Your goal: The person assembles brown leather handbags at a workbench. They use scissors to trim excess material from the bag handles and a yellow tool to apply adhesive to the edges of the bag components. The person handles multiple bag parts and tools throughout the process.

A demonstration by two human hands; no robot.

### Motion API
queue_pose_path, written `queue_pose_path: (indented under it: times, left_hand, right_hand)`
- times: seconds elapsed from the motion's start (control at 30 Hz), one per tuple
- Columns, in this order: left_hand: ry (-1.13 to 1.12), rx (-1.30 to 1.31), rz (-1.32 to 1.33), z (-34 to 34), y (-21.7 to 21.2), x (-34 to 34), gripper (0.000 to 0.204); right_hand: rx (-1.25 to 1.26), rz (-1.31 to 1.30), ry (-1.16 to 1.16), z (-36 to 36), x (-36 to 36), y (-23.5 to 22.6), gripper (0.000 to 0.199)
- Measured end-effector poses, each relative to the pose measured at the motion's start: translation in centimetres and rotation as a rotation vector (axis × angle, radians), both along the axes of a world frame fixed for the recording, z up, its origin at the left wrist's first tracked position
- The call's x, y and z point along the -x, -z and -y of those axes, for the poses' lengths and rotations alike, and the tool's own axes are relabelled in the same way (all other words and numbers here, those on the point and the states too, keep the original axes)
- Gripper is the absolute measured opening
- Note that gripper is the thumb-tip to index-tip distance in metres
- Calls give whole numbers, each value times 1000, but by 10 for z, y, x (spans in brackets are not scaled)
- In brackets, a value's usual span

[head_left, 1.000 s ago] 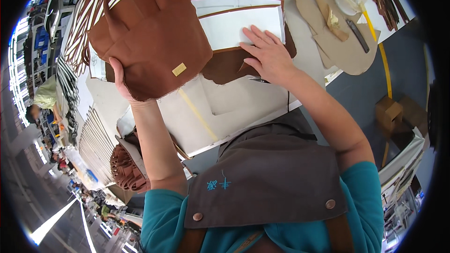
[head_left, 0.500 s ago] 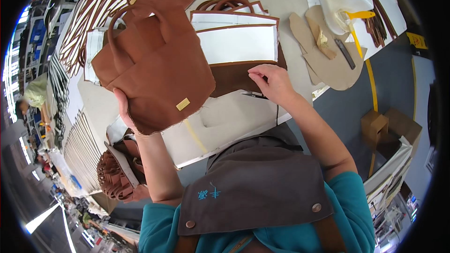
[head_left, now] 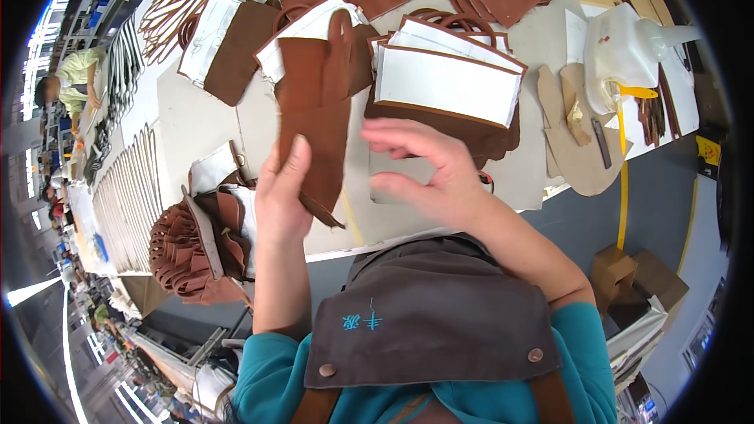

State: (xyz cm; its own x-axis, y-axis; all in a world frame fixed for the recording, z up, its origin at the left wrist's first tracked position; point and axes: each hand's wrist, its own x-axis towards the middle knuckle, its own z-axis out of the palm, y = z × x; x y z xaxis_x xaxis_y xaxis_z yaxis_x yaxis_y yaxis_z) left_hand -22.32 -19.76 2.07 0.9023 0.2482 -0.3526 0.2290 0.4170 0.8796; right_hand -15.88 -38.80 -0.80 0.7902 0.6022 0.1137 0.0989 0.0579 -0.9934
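1 brown panel (head_left: 316, 110) tight in left hand (head_left: 284, 192), right hand (head_left: 441, 177), fingers and thumb apart, over pale worktable (head_left: 192, 122) beside grey floor (head_left: 658, 200)

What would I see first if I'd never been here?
Probably the brown piece in the left hand, just left of the middle. Next, perhaps, the brown-and-white pile beyond the open right hand, then the big white bottle at upper right.

1 head-worn fisheye looks down over the table (head_left: 216, 122), rim apparently blurred.
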Motion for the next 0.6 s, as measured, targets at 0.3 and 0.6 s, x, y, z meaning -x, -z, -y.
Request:
queue_pose_path:
  times: [0.3, 0.6]
  left_hand:
    - [555, -947, 140, 74, 101, 18, 83]
    - [455, -1096, 293, 68, 147, 13, 45]
  right_hand:
    - [17, -586, 95, 25, 21, 61, 43]
    - [36, -639, 360, 46, 38, 111, 30]
